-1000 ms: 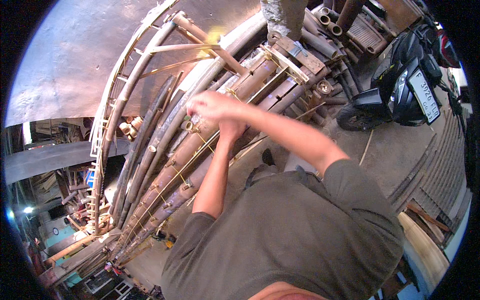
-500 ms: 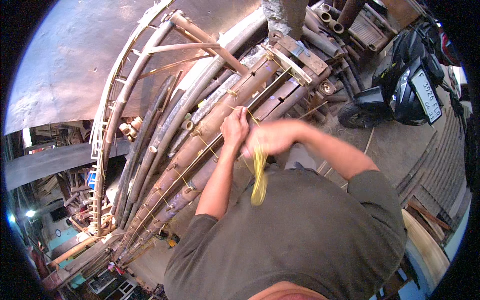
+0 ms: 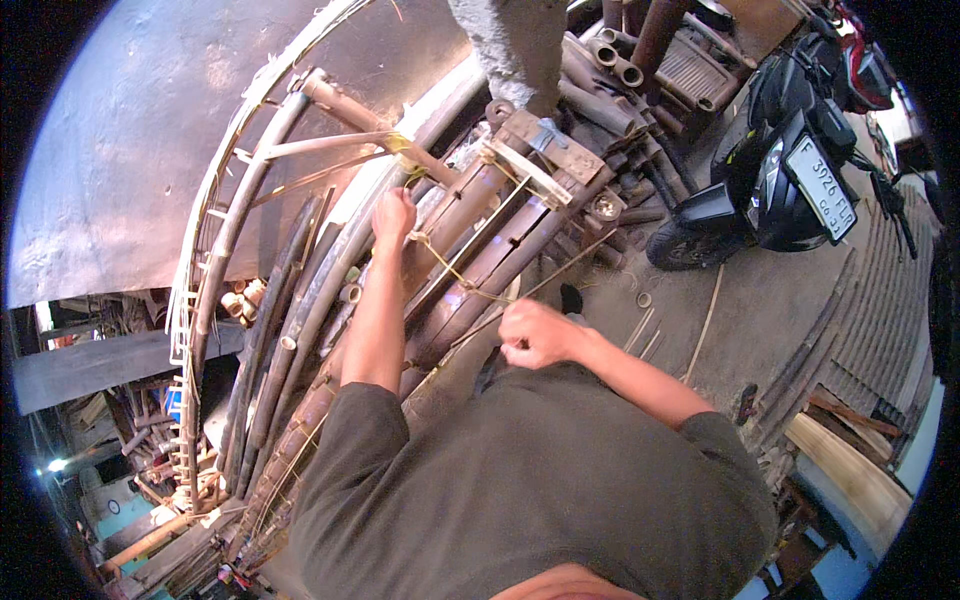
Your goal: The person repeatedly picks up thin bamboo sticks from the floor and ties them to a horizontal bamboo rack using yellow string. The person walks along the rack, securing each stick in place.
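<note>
Crossing the pole edge (image 3: 446, 328), yellow cord (image 3: 457, 277) is being gripped by right hand (image 3: 537, 334), left hand (image 3: 393, 214) curled, contents unclear.

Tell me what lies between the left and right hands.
In the head view, a yellow cord runs over thick brown poles between the left hand and right hand.

Bounded at far left by a smooth, pale wall (image 3: 140, 190); broken at far centre by a rough grey pillar (image 3: 517, 50). Has a grey-brown floor (image 3: 755, 305) at right, under a black motorcycle (image 3: 775, 190), and a bright light (image 3: 57, 465) at left.
</note>
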`<state>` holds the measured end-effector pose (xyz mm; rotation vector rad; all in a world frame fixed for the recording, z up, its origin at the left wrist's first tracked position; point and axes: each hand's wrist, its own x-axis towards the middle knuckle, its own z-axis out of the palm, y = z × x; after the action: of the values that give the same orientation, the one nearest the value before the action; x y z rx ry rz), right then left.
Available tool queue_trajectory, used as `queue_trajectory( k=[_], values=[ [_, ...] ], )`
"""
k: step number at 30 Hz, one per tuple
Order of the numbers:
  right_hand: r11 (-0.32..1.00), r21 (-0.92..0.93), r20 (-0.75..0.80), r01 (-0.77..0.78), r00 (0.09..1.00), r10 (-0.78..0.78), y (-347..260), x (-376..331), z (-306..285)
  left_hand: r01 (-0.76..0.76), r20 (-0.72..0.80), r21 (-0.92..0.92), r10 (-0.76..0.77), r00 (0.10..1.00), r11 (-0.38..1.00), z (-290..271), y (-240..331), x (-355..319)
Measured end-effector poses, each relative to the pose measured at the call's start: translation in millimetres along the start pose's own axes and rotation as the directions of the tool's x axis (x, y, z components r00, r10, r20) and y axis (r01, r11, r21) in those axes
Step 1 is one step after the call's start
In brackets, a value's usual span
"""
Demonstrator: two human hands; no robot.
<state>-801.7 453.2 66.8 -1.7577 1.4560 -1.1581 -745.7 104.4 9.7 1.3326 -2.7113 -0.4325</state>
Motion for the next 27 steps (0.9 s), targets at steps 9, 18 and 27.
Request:
queue_trajectory(
  k=[9,18,27],
  values=[
    [0.111,0.831,-0.248,0.545,0.184,0.951,56,-4,-83,0.0,0.172,-0.374,0.069,0.983,0.927,6,186,-88],
    [0.978,-0.191,0.514,0.087,0.858,0.024,-14,173,-113,-0.031,-0.048,-0.513,0.007,0.999,0.858,43,191,-96],
    [0.811,0.513,0.244,-0.282,0.953,0.177,50,179,-193,0.043,-0.108,-0.051,-0.049,0.993,0.998,45,194,-101]
  ],
)
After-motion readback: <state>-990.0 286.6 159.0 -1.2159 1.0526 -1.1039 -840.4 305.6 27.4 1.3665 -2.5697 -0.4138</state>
